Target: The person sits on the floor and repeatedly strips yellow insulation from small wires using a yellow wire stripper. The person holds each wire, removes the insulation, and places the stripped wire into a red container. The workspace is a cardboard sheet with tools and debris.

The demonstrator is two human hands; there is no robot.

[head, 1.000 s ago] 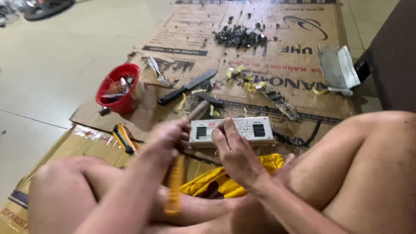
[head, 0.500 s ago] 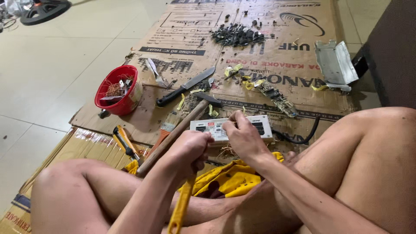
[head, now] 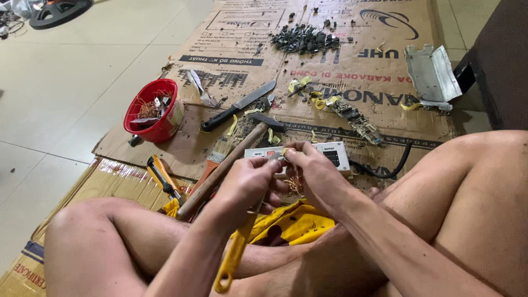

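Head view looks down on a person sitting cross-legged on flattened cardboard (head: pixel 352 60), both bare hands raised together over the lap. The left hand (head: pixel 245 181) is closed around a yellow-handled tool (head: pixel 234 256), whose handle hangs down past the wrist toward the near edge of the frame; its metal tip points up into the spot where the hands meet. The right hand (head: pixel 313 168) is pinched shut, thumb and fingers squeezing a small piece I cannot make out, right against the tool's tip. A little tangle of copper wire (head: pixel 294 184) hangs just under the fingers.

Directly behind the hands lies a white electronics box (head: pixel 335 154) with dark sockets on its face, and a black cable (head: pixel 393 165) curls off its right side. A hammer (head: pixel 231 165) with a wooden handle rests slantwise just left of the hands, its dark head near the box. Farther out on the cardboard is a black-handled knife (head: pixel 239 105), and to the left a red bowl (head: pixel 157 118) holding copper scraps and bits of metal. A yellow utility knife (head: pixel 160 177) lies near the left knee. Toward the far end there is a heap of small dark parts (head: pixel 305 39), a stripped circuit board (head: pixel 355 118) among yellow tape scraps, and a bent sheet-metal cover (head: pixel 432 74) at the right. A yellow cloth (head: pixel 300 225) is bunched under the hands in the lap
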